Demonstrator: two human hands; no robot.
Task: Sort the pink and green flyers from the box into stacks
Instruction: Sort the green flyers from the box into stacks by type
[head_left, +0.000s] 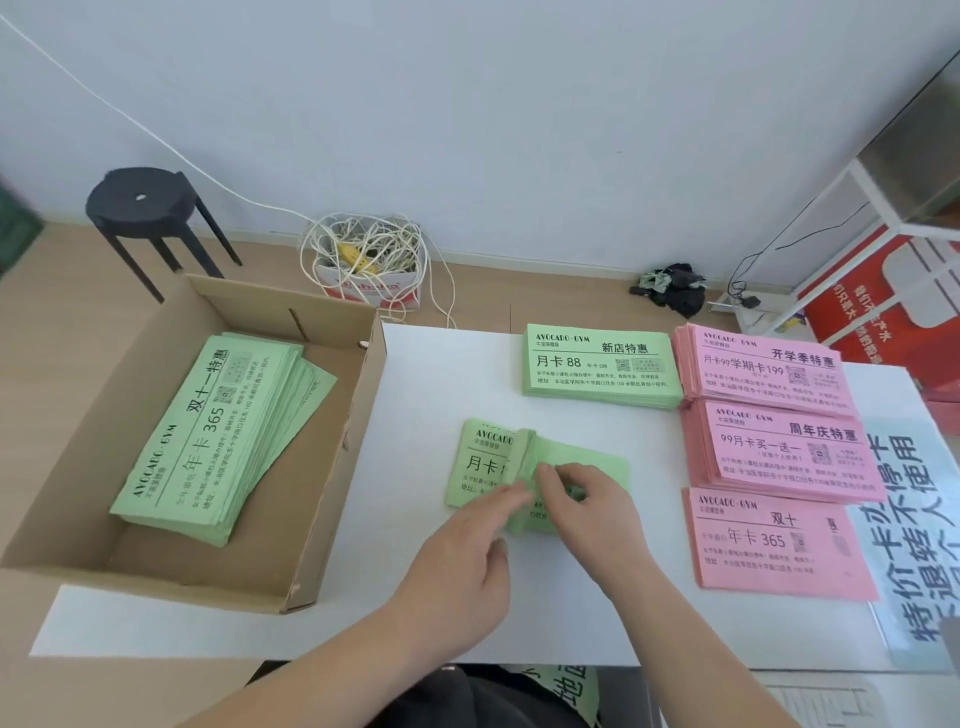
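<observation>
A cardboard box (332, 467) on the left of the white table holds a slanted pile of green flyers (208, 441). In the table's middle lies a green stack (480, 457) with some of its flyers curled up and over. My left hand (467, 545) touches its near edge with its fingertips. My right hand (576, 499) pinches the bent green flyers on top of it. Behind it sits a tidy green stack (600, 366). Three pink stacks line the right side: far (763, 366), middle (784, 449) and near (774, 540).
The white table (395, 613) has a printed sheet (904, 519) at its right edge. On the floor behind stand a black stool (143, 200), a bag of tangled white cable (366, 260), dark clutter (675, 288) and a white shelf with red boxes (883, 291).
</observation>
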